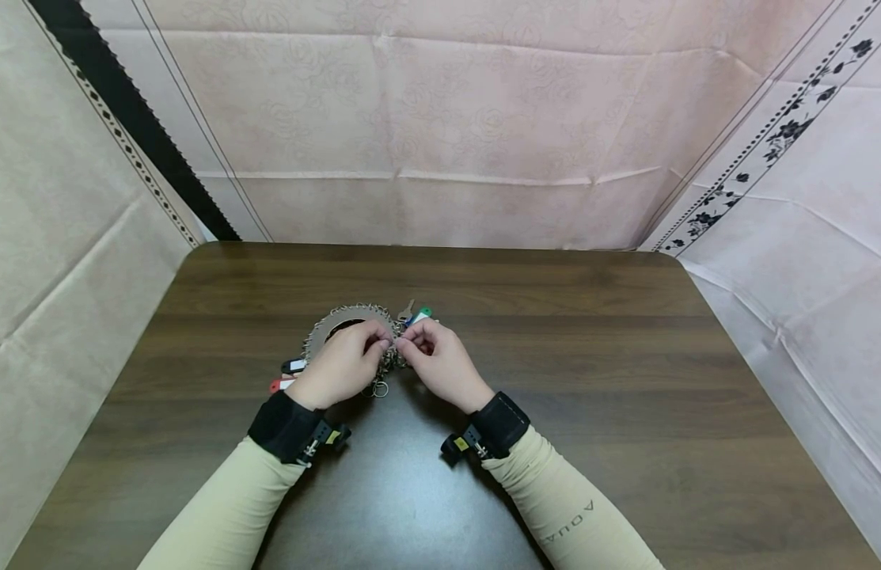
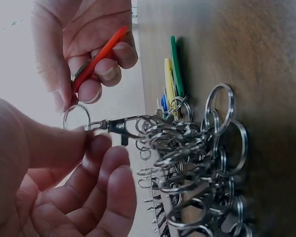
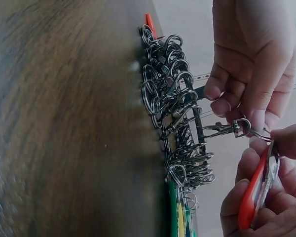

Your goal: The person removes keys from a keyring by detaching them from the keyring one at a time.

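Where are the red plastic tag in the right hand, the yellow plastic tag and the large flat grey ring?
Red plastic tag (image 3: 252,198), right wrist view: red edge.
Yellow plastic tag (image 2: 169,80), left wrist view: middle.
Large flat grey ring (image 1: 324,329), head view: left part.

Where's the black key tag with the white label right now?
In the head view, the black key tag lies left of the left hand, by the flat grey ring, just above a red, white-labelled tag.

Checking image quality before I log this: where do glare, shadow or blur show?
Head: pale glare on the near table, shadows along the sleeves; left wrist: upper left washed out, rings sharper than the soft table grain; right wrist: speckled glints at lower left, grain soft.
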Action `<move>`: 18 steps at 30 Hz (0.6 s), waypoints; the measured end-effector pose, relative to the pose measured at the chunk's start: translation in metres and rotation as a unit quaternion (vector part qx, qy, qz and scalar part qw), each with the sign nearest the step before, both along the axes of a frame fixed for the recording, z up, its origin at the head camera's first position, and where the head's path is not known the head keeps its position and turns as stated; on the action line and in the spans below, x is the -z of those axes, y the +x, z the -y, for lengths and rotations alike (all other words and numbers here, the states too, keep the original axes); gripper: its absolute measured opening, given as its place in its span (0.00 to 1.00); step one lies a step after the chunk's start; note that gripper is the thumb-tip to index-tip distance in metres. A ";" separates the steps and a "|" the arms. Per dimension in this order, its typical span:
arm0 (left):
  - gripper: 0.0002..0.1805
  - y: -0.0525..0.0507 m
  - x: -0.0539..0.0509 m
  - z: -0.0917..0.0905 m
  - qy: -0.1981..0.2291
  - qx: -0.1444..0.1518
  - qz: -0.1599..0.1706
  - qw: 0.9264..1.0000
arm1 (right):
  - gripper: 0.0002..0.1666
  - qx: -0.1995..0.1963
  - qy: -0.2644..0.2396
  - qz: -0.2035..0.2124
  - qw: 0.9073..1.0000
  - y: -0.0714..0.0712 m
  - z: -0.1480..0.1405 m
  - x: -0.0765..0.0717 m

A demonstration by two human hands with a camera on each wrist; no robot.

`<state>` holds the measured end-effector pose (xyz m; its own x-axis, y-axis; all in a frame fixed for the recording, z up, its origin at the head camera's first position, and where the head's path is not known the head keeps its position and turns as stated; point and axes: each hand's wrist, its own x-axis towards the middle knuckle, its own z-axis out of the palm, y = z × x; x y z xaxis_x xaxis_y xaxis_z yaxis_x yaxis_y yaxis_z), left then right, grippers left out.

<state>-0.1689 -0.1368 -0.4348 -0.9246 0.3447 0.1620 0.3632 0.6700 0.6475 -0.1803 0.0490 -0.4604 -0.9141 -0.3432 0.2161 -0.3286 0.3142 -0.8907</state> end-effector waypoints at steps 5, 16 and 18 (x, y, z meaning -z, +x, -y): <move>0.04 -0.001 0.001 0.000 0.005 -0.019 -0.008 1.000 | 0.03 -0.009 0.015 0.007 1.000 0.000 0.001 0.002; 0.04 -0.002 0.000 -0.001 0.014 -0.021 -0.014 1.000 | 0.02 -0.009 0.013 0.006 1.000 0.000 0.002 0.003; 0.04 -0.003 0.000 -0.001 0.014 -0.022 -0.015 1.000 | 0.03 -0.010 0.007 0.007 1.000 0.000 0.001 0.004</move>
